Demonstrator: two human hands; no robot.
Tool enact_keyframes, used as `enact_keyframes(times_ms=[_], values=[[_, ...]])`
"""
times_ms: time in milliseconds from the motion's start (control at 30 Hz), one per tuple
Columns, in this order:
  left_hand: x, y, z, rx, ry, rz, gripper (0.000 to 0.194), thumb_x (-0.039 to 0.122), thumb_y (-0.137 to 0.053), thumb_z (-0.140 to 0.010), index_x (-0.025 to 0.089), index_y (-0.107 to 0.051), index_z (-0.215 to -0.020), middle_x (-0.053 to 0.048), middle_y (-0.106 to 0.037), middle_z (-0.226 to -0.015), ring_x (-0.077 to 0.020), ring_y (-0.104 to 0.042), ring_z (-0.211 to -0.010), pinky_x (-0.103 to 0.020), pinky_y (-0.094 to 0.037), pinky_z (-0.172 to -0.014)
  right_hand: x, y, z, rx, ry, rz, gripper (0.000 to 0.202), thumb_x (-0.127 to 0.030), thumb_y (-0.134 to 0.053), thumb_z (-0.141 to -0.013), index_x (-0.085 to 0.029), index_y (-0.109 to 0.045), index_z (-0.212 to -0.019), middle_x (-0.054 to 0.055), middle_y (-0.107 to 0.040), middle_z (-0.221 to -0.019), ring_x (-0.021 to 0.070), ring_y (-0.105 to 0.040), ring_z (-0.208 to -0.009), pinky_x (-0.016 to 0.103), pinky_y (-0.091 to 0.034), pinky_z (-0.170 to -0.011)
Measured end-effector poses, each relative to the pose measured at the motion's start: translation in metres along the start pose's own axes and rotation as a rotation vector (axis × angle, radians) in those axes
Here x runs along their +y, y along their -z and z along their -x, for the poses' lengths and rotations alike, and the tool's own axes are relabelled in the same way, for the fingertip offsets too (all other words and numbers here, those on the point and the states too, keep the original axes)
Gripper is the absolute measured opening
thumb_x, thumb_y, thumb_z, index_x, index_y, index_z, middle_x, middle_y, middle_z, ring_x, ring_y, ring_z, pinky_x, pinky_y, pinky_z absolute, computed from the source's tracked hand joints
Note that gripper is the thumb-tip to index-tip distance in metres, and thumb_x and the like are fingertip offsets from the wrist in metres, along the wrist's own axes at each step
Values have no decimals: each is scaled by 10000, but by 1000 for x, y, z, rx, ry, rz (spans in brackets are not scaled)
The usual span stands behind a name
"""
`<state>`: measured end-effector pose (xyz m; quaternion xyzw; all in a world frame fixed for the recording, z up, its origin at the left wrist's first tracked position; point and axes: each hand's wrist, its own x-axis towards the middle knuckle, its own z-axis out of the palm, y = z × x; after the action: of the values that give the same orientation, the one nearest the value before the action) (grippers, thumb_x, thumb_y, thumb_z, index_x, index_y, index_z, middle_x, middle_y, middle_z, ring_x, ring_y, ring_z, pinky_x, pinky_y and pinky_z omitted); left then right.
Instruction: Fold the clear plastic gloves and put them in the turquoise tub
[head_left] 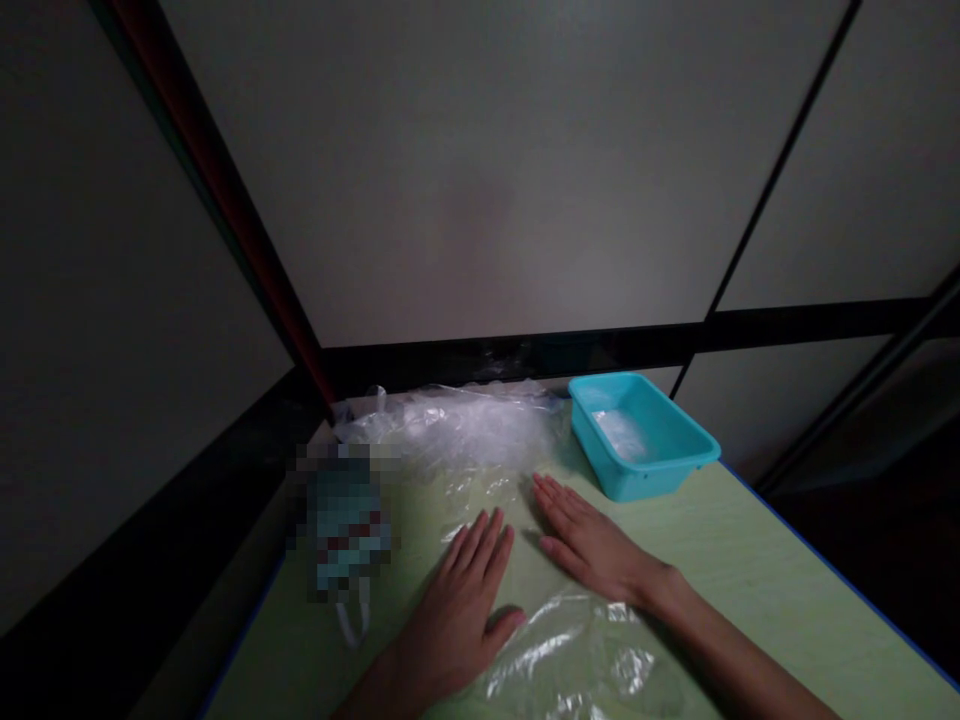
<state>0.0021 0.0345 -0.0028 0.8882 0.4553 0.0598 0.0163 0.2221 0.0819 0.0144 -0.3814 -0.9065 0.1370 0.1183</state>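
Observation:
A clear plastic bag point(551, 650) lies spread over the pale green table, its shiny creases showing between and below my hands. My left hand point(466, 610) rests flat on it, fingers stretched forward and thumb out to the right. To the right, my right hand point(589, 540) also lies palm down with straight fingers, pointing up and left, at the edge of the plastic. Neither hand grasps anything. Beyond my fingertips, a heap of crumpled clear plastic point(472, 430) sits along the back of the table.
A turquoise plastic basin point(645, 480) stands at the back right, with something clear and whitish inside. On the left is a blurred-out item point(349, 520) with a white strap. Light panels with dark trim point(510, 355) rise behind the table point(757, 600).

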Motion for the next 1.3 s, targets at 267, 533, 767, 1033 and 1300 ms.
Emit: enact_keyframes(times_ms=[267, 533, 767, 1033, 1300], values=[[17, 15, -22, 44, -38, 8, 602, 340, -409, -840, 85, -235, -1357, -134, -184, -1437, -238, -139, -1320, -404, -207, -1064, 14, -5, -9, 35, 69, 63, 518, -310, -274, -923, -80, -199, -1381, 117, -174, -1435, 196, -118, -1322, 376, -185, -1076], [20, -7, -40, 58, -3, 11, 590, 339, -393, -852, 33, -261, -1339, -171, -226, -1418, -247, -163, -1311, -396, -226, -1061, 17, -16, -11, 24, 77, 108, 521, -327, -293, -916, -62, -251, -1363, 145, -204, -1419, 217, -159, -1313, 395, -189, -1071], [-5, -7, -16, 71, 22, -6, 562, 304, -392, -862, 66, -248, -1351, -147, -215, -1427, -224, -172, -1313, -384, -244, -1055, 21, -19, -11, 18, 81, 119, 539, -345, -293, -916, -88, -198, -1380, 130, -176, -1429, 200, -147, -1316, 395, -175, -1072], [-27, -9, 3, 134, 85, -9, 558, 313, -405, -853, 52, -284, -1331, -171, -278, -1399, -233, -243, -1292, -391, -287, -1033, 21, -20, -11, 23, 76, 114, 545, -356, -293, -917, -76, -207, -1376, 133, -190, -1424, 206, -153, -1315, 401, -180, -1071], [-27, -7, 4, 164, 133, 109, 566, 328, -407, -851, 79, -272, -1341, -152, -284, -1403, -227, -233, -1295, -399, -283, -1035, 20, -15, -10, 86, 24, 85, 511, -365, -283, -924, -102, -272, -1362, 123, -195, -1426, 216, -185, -1309, 390, -224, -1063]])
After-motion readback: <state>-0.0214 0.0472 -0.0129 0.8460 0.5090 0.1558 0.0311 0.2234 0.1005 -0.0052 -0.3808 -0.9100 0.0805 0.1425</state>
